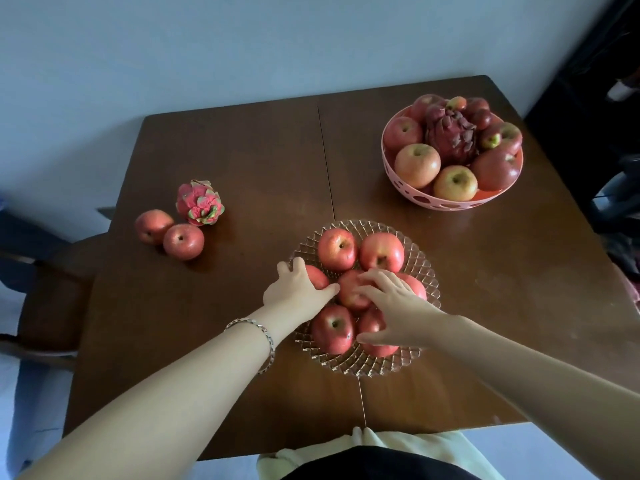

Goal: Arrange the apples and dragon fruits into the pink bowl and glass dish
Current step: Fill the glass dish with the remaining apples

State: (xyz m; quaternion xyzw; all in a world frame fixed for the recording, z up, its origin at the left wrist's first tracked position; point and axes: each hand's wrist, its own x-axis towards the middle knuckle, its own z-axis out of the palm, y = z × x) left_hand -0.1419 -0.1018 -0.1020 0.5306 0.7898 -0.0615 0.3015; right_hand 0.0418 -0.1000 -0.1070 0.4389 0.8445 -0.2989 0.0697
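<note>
Glass dish (363, 367): round, cut-patterned with a scalloped rim, at the near middle of the wooden table (242, 150); it holds seven red apples (337, 249), one in the centre ringed by six.
Pink bowl (446, 204): smooth, pierced with round holes, far right; piled with at least seven apples around one dark scaly dragon fruit (448, 136).
Loose fruit: two touching apples (183, 241) and one pink-green dragon fruit (199, 207) just behind them, on the table's left.
Left hand (298, 285): bracelet (266, 337) at the wrist, fingers curled round the dish's left apple (317, 277).
Right hand (391, 306): bent fingers on the centre apple (349, 296), thumb across the near-right one; whether it grips cannot be told.
</note>
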